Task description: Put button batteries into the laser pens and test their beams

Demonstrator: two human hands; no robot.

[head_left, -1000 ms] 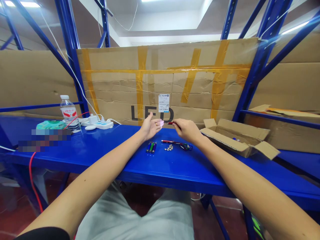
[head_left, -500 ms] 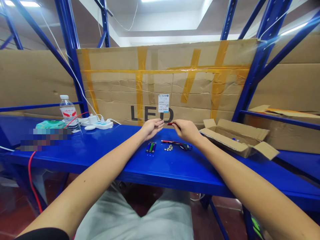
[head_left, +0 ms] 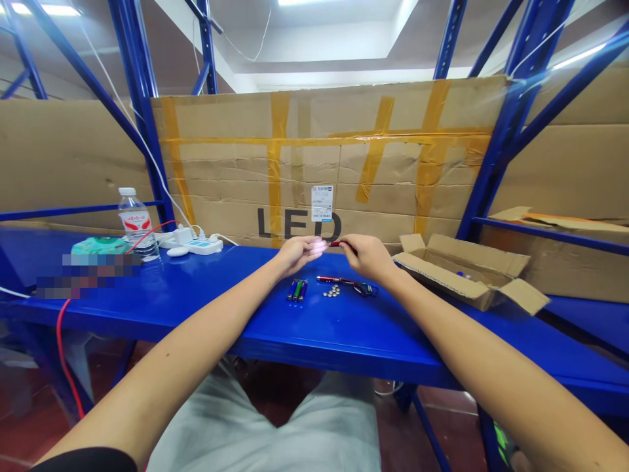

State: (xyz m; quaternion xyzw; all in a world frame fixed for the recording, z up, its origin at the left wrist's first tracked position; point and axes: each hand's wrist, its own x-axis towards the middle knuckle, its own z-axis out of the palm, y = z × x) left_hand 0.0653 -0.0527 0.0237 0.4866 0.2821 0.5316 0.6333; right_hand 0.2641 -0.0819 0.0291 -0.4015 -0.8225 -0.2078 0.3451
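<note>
My right hand [head_left: 366, 254] is closed around a small red penlight [head_left: 335, 244], its tip pointing left. My left hand [head_left: 301, 254] is open, fingers stretched out in front of that tip, and a bright pinkish-white glow lies on the fingers. Below the hands on the blue table, blue and green penlights [head_left: 297, 290] lie side by side. Another red penlight [head_left: 330, 279] lies to their right, by a dark bundle of cords [head_left: 366, 289]. Several button cells [head_left: 333, 292] are scattered just below it.
An open cardboard box [head_left: 462, 272] stands on the right of the blue table [head_left: 304, 328]. On the left are a water bottle [head_left: 136, 223], a teal packet [head_left: 98, 246] and a white power strip [head_left: 199, 244] with cables. A large cardboard sheet [head_left: 221, 177] closes off the back.
The penlight in my right hand now casts light on my left fingers, which were unlit before. Both hands have stayed almost in place.
</note>
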